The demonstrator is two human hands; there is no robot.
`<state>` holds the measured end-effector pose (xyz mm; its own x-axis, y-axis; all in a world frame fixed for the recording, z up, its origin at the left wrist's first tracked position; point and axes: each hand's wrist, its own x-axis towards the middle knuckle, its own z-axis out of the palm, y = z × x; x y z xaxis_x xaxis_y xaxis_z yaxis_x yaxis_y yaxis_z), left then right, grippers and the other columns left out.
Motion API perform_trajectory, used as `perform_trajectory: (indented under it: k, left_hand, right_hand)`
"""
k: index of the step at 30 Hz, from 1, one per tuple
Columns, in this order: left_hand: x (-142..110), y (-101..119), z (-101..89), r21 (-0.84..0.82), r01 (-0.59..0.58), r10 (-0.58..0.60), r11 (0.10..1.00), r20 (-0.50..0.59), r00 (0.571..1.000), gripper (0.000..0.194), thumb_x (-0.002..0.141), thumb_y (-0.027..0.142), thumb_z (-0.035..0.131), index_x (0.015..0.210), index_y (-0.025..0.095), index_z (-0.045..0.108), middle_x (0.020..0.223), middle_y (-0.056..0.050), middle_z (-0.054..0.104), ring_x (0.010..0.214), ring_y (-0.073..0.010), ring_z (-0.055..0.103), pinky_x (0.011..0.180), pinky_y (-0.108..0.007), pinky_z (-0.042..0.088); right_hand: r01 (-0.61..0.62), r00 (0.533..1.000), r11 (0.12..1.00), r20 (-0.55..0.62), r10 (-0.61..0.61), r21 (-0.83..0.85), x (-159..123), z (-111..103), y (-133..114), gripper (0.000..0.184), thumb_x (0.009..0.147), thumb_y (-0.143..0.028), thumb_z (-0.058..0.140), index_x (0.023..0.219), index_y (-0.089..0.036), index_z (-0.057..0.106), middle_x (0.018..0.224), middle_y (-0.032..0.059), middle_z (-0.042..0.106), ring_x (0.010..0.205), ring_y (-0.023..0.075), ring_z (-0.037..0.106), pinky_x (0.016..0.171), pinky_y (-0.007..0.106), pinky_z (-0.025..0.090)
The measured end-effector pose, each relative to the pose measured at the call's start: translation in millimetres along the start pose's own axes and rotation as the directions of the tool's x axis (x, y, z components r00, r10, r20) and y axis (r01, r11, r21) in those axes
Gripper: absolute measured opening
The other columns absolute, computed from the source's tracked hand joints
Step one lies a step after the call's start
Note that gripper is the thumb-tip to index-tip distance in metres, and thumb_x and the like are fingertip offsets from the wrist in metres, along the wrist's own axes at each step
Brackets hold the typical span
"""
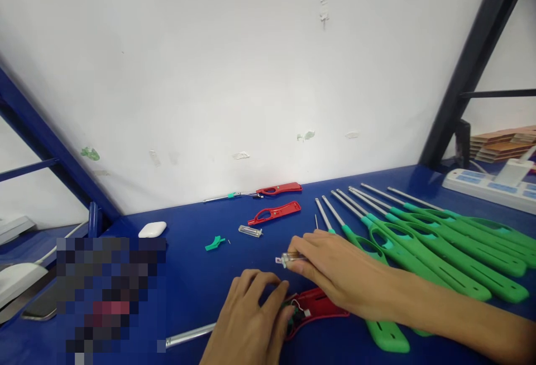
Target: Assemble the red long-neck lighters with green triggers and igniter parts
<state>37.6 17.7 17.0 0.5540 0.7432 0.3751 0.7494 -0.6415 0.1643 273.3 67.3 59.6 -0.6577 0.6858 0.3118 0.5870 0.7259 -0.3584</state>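
Here, the clear tank sits just beyond the red casing, on the side away from the person, with its fitted end pointing left. Its long axis runs roughly left to right, close to the line of the casing's own length. Whether it touches the casing or is raised above it, I cannot tell.

The right hand is the nearer one to the tank: it has the tank pinched between thumb and fingers, reaching across from the casing's right. The left hand is bent over the casing's left end, thumb and fingers closed around it, and the metal barrel shows out to the left. Inside the casing, which faces up, a thin white wire curls beside the left fingertips.

Farther beyond the casing lie a second clear tank, a red half-shell and, deepest, a red-handled lighter. A green trigger piece lies beyond it to the left. Green lighters fan out to the casing's right, partly behind the right forearm.
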Motion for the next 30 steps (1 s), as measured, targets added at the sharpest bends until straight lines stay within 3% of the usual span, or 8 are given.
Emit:
perform_trajectory:
  k: [5,11,14,18,22,25,30]
  left_hand:
    - [10.5,12.7,10.0,0.018,0.075,-0.076,0.997,0.048,0.996,0.024,0.107,0.025,0.053,0.112,0.028,0.076,0.112,-0.003,0.077,0.098,-0.0284,0.073,0.085,-0.048,0.062]
    - [16.6,20.7,13.2,0.023,0.147,-0.148,0.989,0.034,0.988,0.031,0.102,0.013,0.050,0.091,0.027,0.075,0.091,-0.001,0.076,0.084,-0.0246,0.073,0.075,-0.038,0.057]
    - [14.4,20.6,13.7,0.015,0.165,-0.164,0.986,-0.017,0.986,0.028,0.103,0.013,0.049,0.093,0.026,0.071,0.090,-0.001,0.075,0.082,-0.0236,0.073,0.074,-0.036,0.056]
    - [4.8,13.7,10.9,-0.013,0.135,-0.136,0.991,-0.119,0.984,0.021,0.107,0.018,0.046,0.103,0.027,0.065,0.090,0.001,0.074,0.077,-0.0215,0.071,0.073,-0.035,0.056]
    - [-7.3,3.7,3.3,-0.057,0.044,-0.056,0.997,-0.221,0.974,0.019,0.107,0.017,0.050,0.117,0.029,0.062,0.098,0.002,0.075,0.083,-0.0153,0.073,0.076,-0.027,0.057]
    - [-13.5,-1.3,-0.9,-0.059,-0.013,-0.005,0.998,-0.295,0.955,0.023,0.106,0.015,0.056,0.123,0.029,0.062,0.103,0.003,0.077,0.087,-0.0135,0.074,0.080,-0.025,0.057]
    - [-19.7,-5.4,-1.0,-0.050,-0.024,0.005,0.998,-0.342,0.940,0.023,0.105,0.016,0.062,0.124,0.029,0.065,0.103,0.003,0.079,0.088,-0.0132,0.075,0.081,-0.025,0.058]
  right_hand:
    - [0.033,0.998,0.999,-0.045,-0.034,-0.028,0.4,7.3,2.8,0.033,0.118,-0.031,0.036,0.099,-0.024,0.062,0.092,0.0001,0.072,0.080,0.0215,0.064,0.080,0.036,0.044]
    - [0.036,0.994,0.998,-0.104,-0.041,-0.047,1.5,9.5,7.3,0.042,0.119,-0.034,0.031,0.105,-0.022,0.069,0.096,0.0039,0.076,0.085,0.0230,0.068,0.082,0.037,0.045]
    - [0.043,0.990,0.997,-0.131,-0.050,-0.058,1.6,12.4,13.0,0.041,0.119,-0.035,0.033,0.113,-0.022,0.071,0.099,0.0056,0.078,0.086,0.0233,0.070,0.082,0.037,0.045]
    - [0.025,0.988,0.997,-0.147,-0.035,-0.071,1.3,10.4,15.3,0.042,0.119,-0.041,0.033,0.115,-0.021,0.071,0.081,0.0032,0.073,0.071,0.0212,0.063,0.072,0.034,0.043]
    - [0.033,0.992,0.998,-0.116,-0.039,-0.058,0.0,3.8,6.3,0.044,0.119,-0.033,0.031,0.097,-0.021,0.067,0.079,0.0009,0.069,0.071,0.0184,0.059,0.072,0.033,0.040]
    - [0.038,0.997,0.999,-0.062,-0.038,-0.015,-2.6,2.0,-2.6,0.044,0.118,-0.029,0.033,0.081,-0.022,0.055,0.075,-0.0012,0.063,0.069,0.0169,0.052,0.072,0.033,0.038]
    - [0.087,0.996,0.995,0.025,-0.088,0.054,-5.2,4.7,-8.8,0.043,0.116,-0.027,0.034,0.075,-0.022,0.043,0.072,-0.0031,0.055,0.067,0.0153,0.046,0.079,0.035,0.037]
